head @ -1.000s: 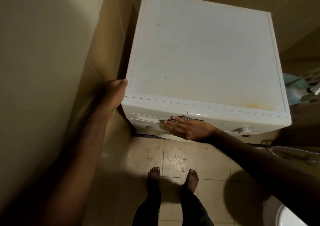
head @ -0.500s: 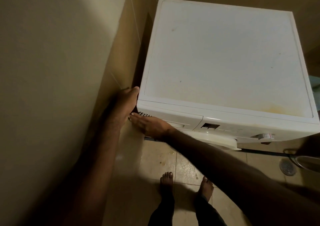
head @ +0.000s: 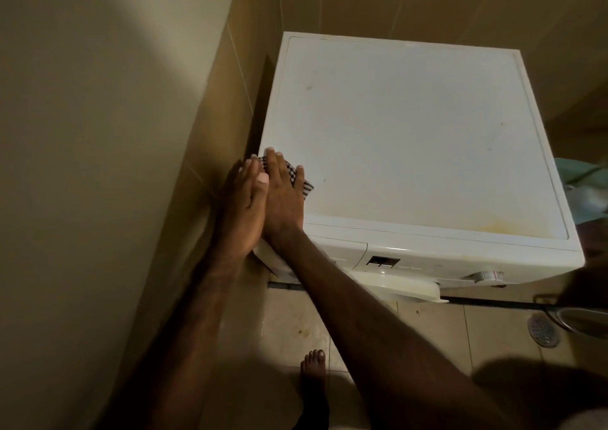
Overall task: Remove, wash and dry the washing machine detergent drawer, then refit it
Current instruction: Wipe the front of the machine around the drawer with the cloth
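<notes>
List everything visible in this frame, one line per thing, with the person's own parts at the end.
washing machine: 1, white, in the corner against the tiled walls
checked cloth: 1, black and white, on the machine's top near its front left corner, under the right hand
detergent drawer: 1, white, closed in the front panel
dial: 1, white, right of the front panel
floor drain: 1, metal, floor at right
left hand: 1, flat against the machine's left edge
right hand: 1, pressing the cloth
foot: 1, bare, on the floor tiles

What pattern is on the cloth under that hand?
A small black-and-white check on the cloth, pressed flat under the right hand; the head view shows it.
</notes>
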`<control>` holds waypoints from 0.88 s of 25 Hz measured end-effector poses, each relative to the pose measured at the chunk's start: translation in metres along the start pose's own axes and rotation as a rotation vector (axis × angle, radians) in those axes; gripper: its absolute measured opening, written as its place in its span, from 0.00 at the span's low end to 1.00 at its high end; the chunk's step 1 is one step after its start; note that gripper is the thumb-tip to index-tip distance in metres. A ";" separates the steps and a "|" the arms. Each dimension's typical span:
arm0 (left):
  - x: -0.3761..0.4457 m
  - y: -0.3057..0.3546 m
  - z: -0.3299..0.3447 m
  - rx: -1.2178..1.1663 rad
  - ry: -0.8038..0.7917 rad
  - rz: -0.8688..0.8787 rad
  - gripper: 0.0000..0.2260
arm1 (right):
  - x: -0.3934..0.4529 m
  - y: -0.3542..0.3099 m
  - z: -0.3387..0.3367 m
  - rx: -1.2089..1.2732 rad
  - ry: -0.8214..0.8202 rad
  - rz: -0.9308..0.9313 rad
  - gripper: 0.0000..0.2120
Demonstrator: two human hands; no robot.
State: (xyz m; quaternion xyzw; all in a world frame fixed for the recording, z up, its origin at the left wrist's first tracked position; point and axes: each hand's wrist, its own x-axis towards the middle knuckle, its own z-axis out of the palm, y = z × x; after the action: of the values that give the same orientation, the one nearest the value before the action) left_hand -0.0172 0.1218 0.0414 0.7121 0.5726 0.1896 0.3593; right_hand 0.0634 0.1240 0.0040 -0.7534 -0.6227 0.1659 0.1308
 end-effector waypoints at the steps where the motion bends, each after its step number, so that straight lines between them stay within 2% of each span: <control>1: 0.005 -0.001 -0.001 0.031 -0.044 0.040 0.26 | 0.006 0.005 -0.005 0.016 0.014 0.029 0.33; 3: 0.014 -0.001 -0.004 0.076 -0.107 0.069 0.25 | 0.009 0.014 -0.011 0.062 0.133 0.183 0.30; 5: 0.017 -0.005 -0.007 0.134 -0.092 0.054 0.23 | -0.013 0.023 -0.016 0.141 0.267 0.374 0.28; 8: 0.017 -0.011 -0.005 0.199 -0.062 0.162 0.21 | -0.059 0.072 -0.015 0.073 0.314 0.395 0.26; 11: 0.028 -0.016 0.007 0.276 -0.034 0.271 0.20 | -0.029 0.107 -0.036 0.053 0.355 0.526 0.26; 12: 0.034 -0.012 0.013 0.283 -0.016 0.290 0.20 | -0.016 0.100 -0.042 0.072 0.333 0.484 0.27; 14: 0.043 0.000 0.024 0.277 -0.003 0.336 0.20 | -0.019 0.077 -0.032 0.013 0.262 0.237 0.27; 16: 0.049 0.013 0.036 0.275 -0.009 0.413 0.20 | -0.054 0.093 -0.018 -0.006 0.238 0.125 0.25; 18: 0.050 0.024 0.047 0.274 -0.042 0.455 0.20 | -0.078 0.156 -0.031 -0.051 0.334 0.265 0.25; 20: 0.050 0.033 0.060 0.274 -0.080 0.475 0.20 | -0.070 0.205 -0.057 -0.076 0.409 0.521 0.25; 22: 0.048 0.049 0.082 0.274 -0.124 0.503 0.20 | -0.058 0.209 -0.071 -0.033 0.416 0.595 0.26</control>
State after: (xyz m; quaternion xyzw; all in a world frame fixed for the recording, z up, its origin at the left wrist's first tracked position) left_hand 0.0848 0.1391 0.0156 0.8838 0.3754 0.1498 0.2356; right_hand 0.2698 0.0277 -0.0103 -0.9212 -0.3391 0.0295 0.1886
